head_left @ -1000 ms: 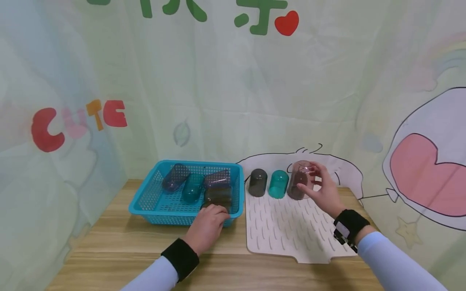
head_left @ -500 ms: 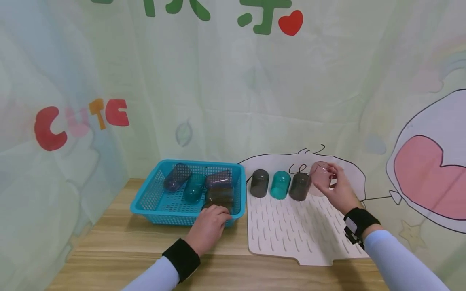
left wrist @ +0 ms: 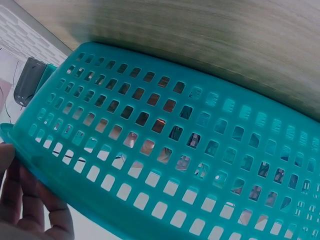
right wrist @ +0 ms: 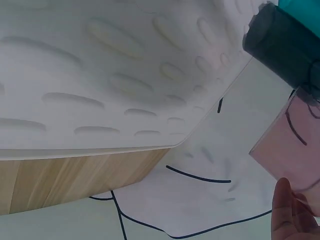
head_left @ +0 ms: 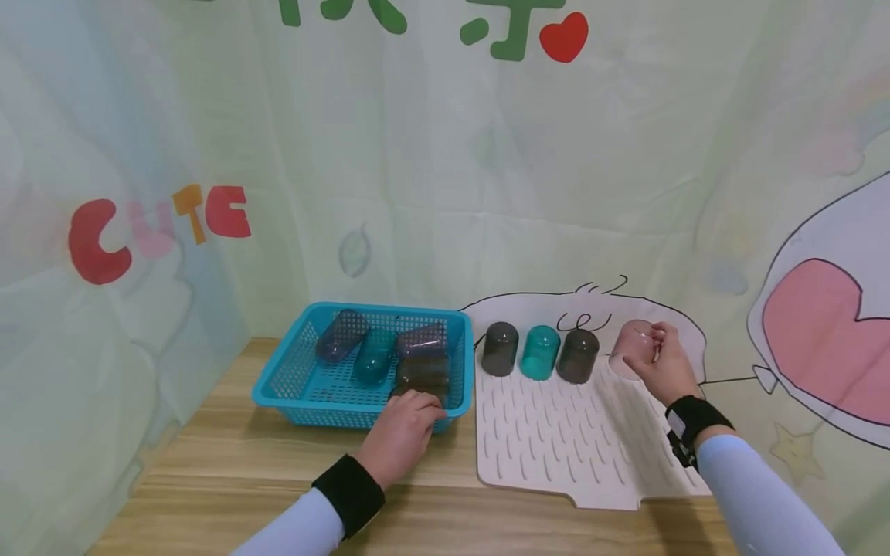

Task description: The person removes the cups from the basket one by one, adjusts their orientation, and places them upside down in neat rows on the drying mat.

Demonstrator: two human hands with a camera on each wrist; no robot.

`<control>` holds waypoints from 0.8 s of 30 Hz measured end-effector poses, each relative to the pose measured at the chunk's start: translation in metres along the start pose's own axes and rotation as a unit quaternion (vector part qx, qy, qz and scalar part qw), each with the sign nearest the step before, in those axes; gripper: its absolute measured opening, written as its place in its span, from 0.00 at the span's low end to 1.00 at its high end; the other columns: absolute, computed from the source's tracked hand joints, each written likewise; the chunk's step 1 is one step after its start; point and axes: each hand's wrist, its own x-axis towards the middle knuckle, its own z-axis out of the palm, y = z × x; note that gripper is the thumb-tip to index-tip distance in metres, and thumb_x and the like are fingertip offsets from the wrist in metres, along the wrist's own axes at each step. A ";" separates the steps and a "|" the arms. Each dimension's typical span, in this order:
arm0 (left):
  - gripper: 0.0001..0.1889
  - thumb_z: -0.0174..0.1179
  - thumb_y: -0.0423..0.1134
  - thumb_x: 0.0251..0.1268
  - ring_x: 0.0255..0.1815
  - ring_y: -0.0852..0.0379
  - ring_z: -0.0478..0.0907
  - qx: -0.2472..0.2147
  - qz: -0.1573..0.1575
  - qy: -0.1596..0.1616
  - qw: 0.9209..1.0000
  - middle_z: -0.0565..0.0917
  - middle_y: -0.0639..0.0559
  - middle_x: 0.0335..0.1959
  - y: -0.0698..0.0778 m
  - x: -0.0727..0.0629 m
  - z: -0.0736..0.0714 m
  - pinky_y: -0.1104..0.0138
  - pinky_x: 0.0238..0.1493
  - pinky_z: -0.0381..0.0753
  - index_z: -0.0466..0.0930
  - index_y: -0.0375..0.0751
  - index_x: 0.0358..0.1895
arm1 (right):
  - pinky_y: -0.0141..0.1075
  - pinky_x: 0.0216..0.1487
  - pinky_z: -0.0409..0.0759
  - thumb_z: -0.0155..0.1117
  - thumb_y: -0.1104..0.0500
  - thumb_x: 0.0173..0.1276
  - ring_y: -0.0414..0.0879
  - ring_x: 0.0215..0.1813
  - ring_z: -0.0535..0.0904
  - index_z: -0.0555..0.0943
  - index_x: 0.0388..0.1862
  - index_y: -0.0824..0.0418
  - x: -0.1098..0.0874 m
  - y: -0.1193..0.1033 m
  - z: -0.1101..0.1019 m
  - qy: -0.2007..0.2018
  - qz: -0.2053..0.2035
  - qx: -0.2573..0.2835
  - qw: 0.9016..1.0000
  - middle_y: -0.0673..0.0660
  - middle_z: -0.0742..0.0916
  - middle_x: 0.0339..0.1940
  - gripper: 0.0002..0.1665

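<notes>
At the back right of the pale ridged drying mat (head_left: 556, 440), my right hand (head_left: 664, 367) holds a clear pink cup (head_left: 634, 344) bottom up between thumb and fingers. The pink cup (right wrist: 295, 145) also shows in the right wrist view, its rim close by the mat. Left of it stand a brown cup (head_left: 579, 357), a teal cup (head_left: 540, 354) and a grey cup (head_left: 500, 350), all upside down in a row. My left hand (head_left: 403, 432) grips the front rim of the blue plastic basket (head_left: 278, 398) near its right corner, fingers curled over the edge.
Several cups lie on their sides in the basket: a purple-blue one (head_left: 342, 337), a teal one (head_left: 374, 357), a purple one (head_left: 422, 340) and a brown one (head_left: 422, 374). Basket and mat sit side by side on a wooden table (head_left: 278, 494), before a printed curtain (head_left: 417, 170).
My right hand has carried the pink cup rightward past the brown cup and lowered it toward the back of the mat. The left hand has stayed on the basket rim.
</notes>
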 end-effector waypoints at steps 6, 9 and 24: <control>0.10 0.73 0.32 0.59 0.46 0.56 0.81 -0.001 0.000 -0.004 1.000 0.87 0.57 0.44 0.000 0.000 0.000 0.58 0.49 0.84 0.90 0.49 0.42 | 0.64 0.62 0.76 0.69 0.53 0.71 0.69 0.58 0.73 0.47 0.78 0.68 0.010 0.010 0.009 -0.008 0.007 -0.014 1.000 0.78 0.69 0.68 0.51; 0.10 0.73 0.32 0.59 0.47 0.56 0.81 0.002 -0.002 -0.008 1.000 0.87 0.57 0.44 0.001 0.000 -0.001 0.58 0.49 0.84 0.90 0.49 0.43 | 0.64 0.62 0.76 0.69 0.53 0.71 0.71 0.60 0.73 0.44 0.79 0.67 0.016 0.015 0.013 -0.019 0.030 -0.014 0.999 0.79 0.67 0.70 0.54; 0.09 0.73 0.33 0.60 0.47 0.57 0.81 0.001 -0.005 -0.008 1.000 0.87 0.57 0.45 0.001 -0.001 -0.003 0.60 0.49 0.83 0.90 0.49 0.43 | 0.66 0.70 0.68 0.69 0.55 0.71 0.72 0.70 0.67 0.41 0.82 0.64 0.026 0.030 0.031 -0.017 0.110 -0.009 0.994 0.75 0.65 0.76 0.57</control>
